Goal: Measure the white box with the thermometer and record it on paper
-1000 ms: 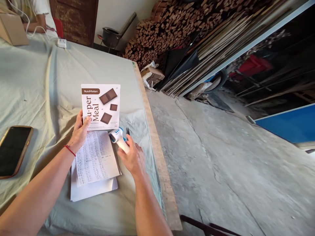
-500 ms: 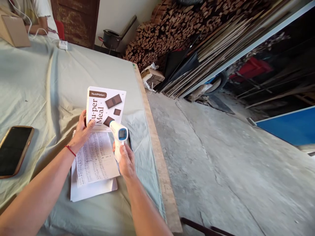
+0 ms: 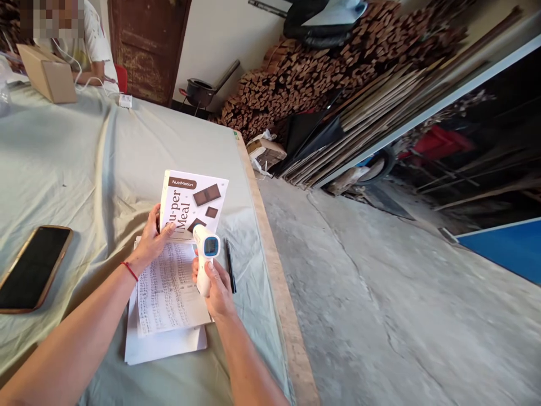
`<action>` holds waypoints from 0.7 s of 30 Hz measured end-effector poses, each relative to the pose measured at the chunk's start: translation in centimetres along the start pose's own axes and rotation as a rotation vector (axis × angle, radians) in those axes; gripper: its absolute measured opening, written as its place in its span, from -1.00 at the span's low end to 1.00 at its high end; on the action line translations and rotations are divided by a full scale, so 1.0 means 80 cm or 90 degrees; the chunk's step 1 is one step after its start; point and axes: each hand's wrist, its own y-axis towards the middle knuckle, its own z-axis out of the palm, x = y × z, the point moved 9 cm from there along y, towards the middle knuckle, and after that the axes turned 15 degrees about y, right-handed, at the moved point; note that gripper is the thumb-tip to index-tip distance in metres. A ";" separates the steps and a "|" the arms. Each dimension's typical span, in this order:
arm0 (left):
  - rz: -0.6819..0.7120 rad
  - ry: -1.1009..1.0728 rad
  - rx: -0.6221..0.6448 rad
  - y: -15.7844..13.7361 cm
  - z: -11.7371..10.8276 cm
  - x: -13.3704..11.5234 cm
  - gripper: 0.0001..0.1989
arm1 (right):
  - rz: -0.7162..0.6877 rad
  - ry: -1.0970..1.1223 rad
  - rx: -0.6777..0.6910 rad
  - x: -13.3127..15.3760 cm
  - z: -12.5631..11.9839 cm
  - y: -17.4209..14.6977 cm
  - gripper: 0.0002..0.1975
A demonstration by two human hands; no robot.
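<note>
the right hand [image 3: 215, 287] is wrapped around the handle of an infrared thermometer gun [image 3: 205, 254], its nose just short of the nutrimotion box [image 3: 192, 206], which the left hand [image 3: 154, 239] pinches upright by its near edge. a loose pinch could tip the box. below the grip lie printed sheets [image 3: 167, 293]; right of it a pen [image 3: 229, 265]; far left a phone [image 3: 34, 268].
</note>
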 end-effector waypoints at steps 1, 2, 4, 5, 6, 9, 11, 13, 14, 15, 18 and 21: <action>0.003 0.005 -0.001 0.000 0.000 -0.001 -0.23 | -0.002 0.004 -0.006 0.001 -0.001 0.000 -0.39; 0.005 0.010 -0.003 0.000 0.000 -0.001 -0.24 | 0.000 0.004 -0.006 0.001 0.000 0.000 -0.39; 0.007 0.015 -0.003 0.001 0.000 0.000 -0.24 | 0.007 -0.007 0.005 0.001 0.002 -0.001 -0.39; 0.008 0.013 -0.002 0.001 0.000 0.001 -0.23 | 0.009 -0.014 0.012 0.001 0.004 -0.001 -0.39; 0.008 0.010 -0.001 0.002 0.000 0.001 -0.23 | 0.009 -0.019 0.015 0.001 0.004 -0.001 -0.38; 0.011 0.002 0.002 0.003 0.001 0.002 -0.21 | -0.007 -0.028 0.004 0.003 0.003 -0.003 -0.38; 0.011 0.000 0.005 0.003 0.001 0.003 -0.21 | -0.013 -0.038 0.002 0.003 0.003 -0.004 -0.38; 0.009 -0.003 0.006 0.002 0.001 0.003 -0.21 | -0.015 -0.047 0.007 0.003 0.005 -0.005 -0.39; 0.007 -0.004 0.006 0.002 0.001 0.003 -0.21 | -0.015 -0.048 0.010 0.003 0.005 -0.005 -0.39; 0.003 -0.003 0.005 0.002 0.000 0.004 -0.21 | -0.017 -0.045 0.010 0.003 0.005 -0.005 -0.39; -0.015 -0.006 0.001 0.000 -0.001 0.008 -0.16 | -0.011 -0.029 0.010 0.002 0.004 -0.005 -0.39; -0.045 -0.028 -0.004 -0.001 -0.002 0.013 -0.15 | 0.007 -0.018 0.013 -0.001 0.003 -0.005 -0.39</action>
